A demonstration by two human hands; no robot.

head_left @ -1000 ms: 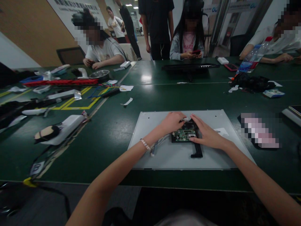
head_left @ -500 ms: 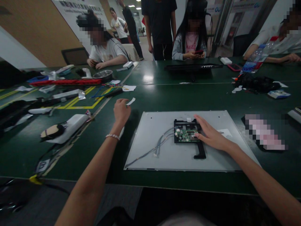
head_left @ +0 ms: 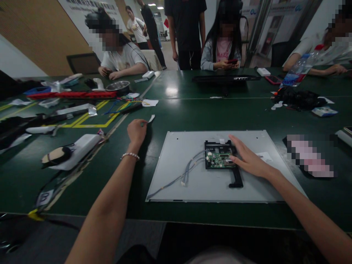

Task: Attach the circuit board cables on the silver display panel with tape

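Note:
A large flat metal panel [head_left: 176, 154] lies on the table in front of me. On it sits a black plastic bracket [head_left: 236, 180] carrying a green circuit board [head_left: 218, 160]. Grey cables [head_left: 189, 165] run from the board to the panel's lower left corner. My right hand [head_left: 249, 159] rests along the bracket's right edge, fingers stretched and thumb touching the board. Left of the panel, my left hand [head_left: 136, 132] is closed, with a small white strip [head_left: 151, 118] sticking out from its fingertips. The strip's material cannot be made out.
A pink-patterned phone-like object [head_left: 309, 156] lies right of the panel. To the left are a white device with a cable [head_left: 77, 146] and a red strip [head_left: 74, 95]. A black monitor-like object [head_left: 225, 79], bottles [head_left: 297, 69] and several people are across the table.
My left hand has shifted slightly left and down, and the white strip moved left with it, now more upright. My right hand stays on the bracket. The view has tilted a little.

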